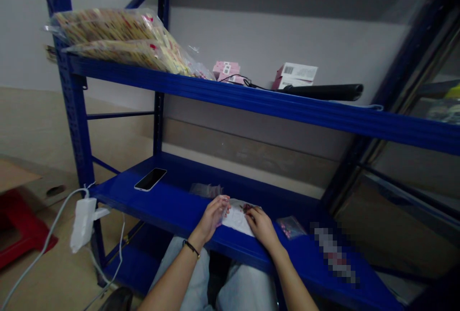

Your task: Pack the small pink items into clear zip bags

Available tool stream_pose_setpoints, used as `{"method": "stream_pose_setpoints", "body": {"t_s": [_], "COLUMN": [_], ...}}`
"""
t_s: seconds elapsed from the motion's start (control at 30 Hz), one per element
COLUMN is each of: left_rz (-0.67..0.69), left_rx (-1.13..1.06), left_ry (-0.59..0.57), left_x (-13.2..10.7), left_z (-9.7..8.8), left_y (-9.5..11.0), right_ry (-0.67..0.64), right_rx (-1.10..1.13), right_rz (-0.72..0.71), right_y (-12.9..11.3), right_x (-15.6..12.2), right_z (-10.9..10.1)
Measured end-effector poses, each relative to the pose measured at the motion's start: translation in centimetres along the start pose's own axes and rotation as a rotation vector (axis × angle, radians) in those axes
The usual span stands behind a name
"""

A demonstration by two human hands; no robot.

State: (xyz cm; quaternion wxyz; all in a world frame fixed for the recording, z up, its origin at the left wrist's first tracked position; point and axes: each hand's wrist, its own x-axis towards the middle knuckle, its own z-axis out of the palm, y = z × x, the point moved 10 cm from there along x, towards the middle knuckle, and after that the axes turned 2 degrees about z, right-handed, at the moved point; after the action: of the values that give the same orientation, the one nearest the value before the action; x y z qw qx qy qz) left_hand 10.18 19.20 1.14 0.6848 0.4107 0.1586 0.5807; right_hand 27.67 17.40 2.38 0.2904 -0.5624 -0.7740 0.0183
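Note:
My hands rest over the front of a blue steel shelf [187, 215]. Between them lies a crumpled white sheet [237, 220], perhaps paper or plastic film, with a cluster of tiny dark red pieces [247, 208] at its far end. My left hand [212, 217], with a black band on its wrist, has its fingertips drawn together at the sheet's left edge. My right hand [262, 227] lies on the sheet's right side, fingers close to the red pieces. Whatever the fingertips touch is too small to tell.
A phone [150, 179] and clear bags [206, 190] lie on this shelf, with a small pink-filled bag [291, 227] to the right. A white adapter [83, 222] hangs at the left end. The upper shelf [251, 100] holds large packs, boxes and a black tube.

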Motion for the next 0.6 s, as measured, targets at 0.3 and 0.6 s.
{"method": "stream_pose_setpoints", "body": {"t_s": [0.3,0.6], "left_rz": [0.002,-0.011], "left_rx": [0.181,0.23], "left_ry": [-0.041,-0.053], "left_x": [-0.6,-0.8], "left_z": [0.8,1.2], "left_y": [0.1,0.4], "right_ry": [0.03,0.0], "right_rx": [-0.058,-0.095], "right_rz": [-0.002,0.037], "right_y": [-0.7,-0.7], "right_x": [0.4,0.8], "right_z": [-0.6,-0.2]}}
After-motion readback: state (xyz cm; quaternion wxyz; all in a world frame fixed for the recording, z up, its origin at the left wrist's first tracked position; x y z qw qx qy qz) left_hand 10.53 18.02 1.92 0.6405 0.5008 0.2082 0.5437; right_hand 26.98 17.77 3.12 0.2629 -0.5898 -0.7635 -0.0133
